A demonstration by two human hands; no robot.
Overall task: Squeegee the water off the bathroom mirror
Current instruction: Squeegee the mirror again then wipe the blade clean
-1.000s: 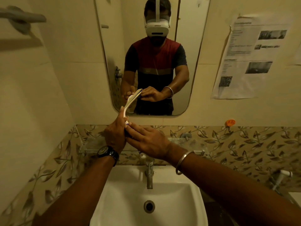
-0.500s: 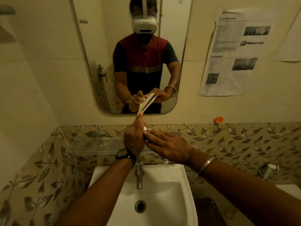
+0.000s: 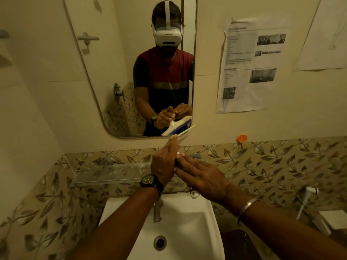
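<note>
Since the squeegee (image 3: pixel 187 129) looks like light, stiff plastic with a soft blade edge, its handle is the place to hold it. It sits at the lower right corner of the mirror (image 3: pixel 112 81), blade tilted. The left hand (image 3: pixel 163 163) has its grip closed round the handle, arm outstretched. The right hand (image 3: pixel 203 176) lays its fingers on the handle; I cannot tell whether they clasp it.

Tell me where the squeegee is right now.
In the head view, the squeegee is held between the left hand and right hand above the sink, its blade at the lower right corner of the mirror.
</note>
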